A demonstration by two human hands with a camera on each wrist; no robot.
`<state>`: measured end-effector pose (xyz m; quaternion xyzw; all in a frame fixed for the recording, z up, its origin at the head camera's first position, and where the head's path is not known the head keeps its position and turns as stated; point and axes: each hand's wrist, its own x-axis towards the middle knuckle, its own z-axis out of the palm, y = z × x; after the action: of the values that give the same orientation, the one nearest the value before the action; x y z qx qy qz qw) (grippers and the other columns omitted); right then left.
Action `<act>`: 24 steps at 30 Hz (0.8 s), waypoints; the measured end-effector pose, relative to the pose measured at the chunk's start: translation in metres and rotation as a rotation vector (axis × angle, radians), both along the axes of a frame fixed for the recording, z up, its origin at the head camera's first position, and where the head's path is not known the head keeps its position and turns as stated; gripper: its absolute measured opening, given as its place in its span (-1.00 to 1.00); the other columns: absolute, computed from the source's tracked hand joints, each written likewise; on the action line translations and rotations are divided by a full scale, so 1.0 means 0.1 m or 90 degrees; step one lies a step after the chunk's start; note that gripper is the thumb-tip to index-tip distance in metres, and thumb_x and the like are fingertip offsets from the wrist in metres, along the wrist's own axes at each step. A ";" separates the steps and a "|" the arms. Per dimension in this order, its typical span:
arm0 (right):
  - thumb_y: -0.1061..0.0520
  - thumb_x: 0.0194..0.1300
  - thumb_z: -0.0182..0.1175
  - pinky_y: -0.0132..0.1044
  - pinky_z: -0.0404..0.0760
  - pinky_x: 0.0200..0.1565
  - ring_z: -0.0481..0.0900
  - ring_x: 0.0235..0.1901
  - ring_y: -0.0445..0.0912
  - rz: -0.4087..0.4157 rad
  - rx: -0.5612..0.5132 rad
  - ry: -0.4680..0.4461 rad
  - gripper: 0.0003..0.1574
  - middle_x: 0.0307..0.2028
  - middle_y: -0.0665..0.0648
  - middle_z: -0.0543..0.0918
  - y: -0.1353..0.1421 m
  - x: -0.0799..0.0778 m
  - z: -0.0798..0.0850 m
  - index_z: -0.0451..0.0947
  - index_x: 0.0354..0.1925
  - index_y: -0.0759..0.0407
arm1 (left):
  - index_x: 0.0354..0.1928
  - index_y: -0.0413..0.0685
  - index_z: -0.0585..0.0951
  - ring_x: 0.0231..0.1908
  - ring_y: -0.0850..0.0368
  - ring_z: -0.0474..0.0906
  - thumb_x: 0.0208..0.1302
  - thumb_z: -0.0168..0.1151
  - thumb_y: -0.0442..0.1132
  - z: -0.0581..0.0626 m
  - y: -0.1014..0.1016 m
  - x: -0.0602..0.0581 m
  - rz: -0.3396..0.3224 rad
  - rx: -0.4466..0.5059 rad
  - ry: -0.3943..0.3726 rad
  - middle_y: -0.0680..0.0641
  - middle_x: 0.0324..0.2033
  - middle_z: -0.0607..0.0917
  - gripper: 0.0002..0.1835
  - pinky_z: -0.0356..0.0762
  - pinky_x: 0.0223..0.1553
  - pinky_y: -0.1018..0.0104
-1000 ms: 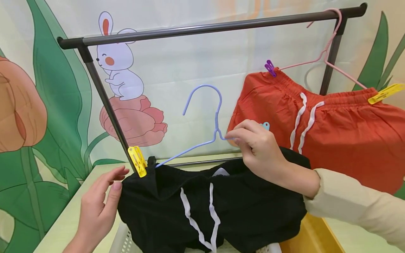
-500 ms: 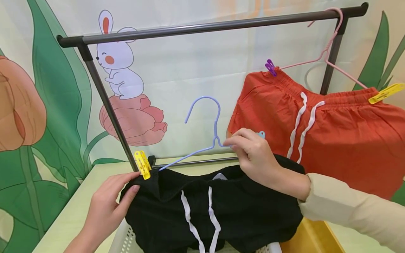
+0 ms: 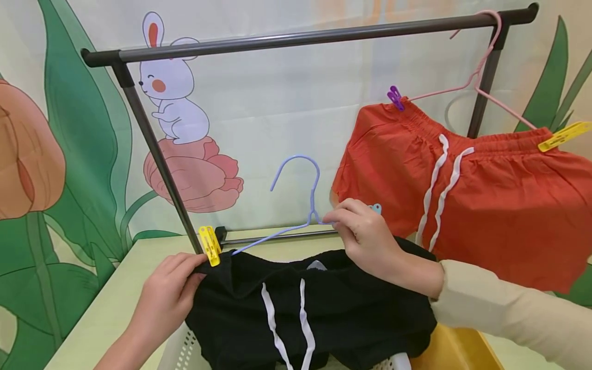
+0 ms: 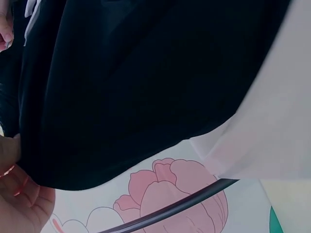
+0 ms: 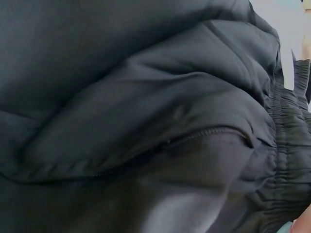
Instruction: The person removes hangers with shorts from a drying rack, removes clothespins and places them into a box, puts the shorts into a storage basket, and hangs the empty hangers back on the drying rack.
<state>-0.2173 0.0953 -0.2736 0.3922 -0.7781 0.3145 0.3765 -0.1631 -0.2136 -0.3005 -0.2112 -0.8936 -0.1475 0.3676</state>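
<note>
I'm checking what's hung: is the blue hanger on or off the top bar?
Off: the blue hanger has its whole hook below the top bar.

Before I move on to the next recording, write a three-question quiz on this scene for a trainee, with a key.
1. True or false: the blue hanger is off the rack's top bar.
2. Multiple choice: what does the right hand pinch? A, a white drawstring; B, the blue hanger; C, the pink hanger.
3. Short answer: what colour is the clip nearest the left hand?

Key: 1, true. 2, B. 3, yellow; it sits at the waist of the black shorts.
</note>
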 end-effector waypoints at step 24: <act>0.36 0.04 0.21 -0.46 0.51 -0.38 0.50 -0.41 -0.21 0.035 0.146 -0.073 -0.79 -0.39 0.01 0.59 0.05 -0.01 -0.19 0.59 -0.30 0.16 | -0.24 -0.19 0.62 -0.39 0.03 0.61 -0.08 0.26 -0.53 -0.01 -0.09 0.01 0.077 -0.049 -0.134 -0.08 -0.37 0.67 -0.72 0.58 -0.36 0.14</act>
<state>-0.2181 0.1000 -0.2924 0.4350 -0.8184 0.2555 0.2753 -0.1617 -0.2230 -0.3018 -0.1545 -0.9433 -0.1118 0.2718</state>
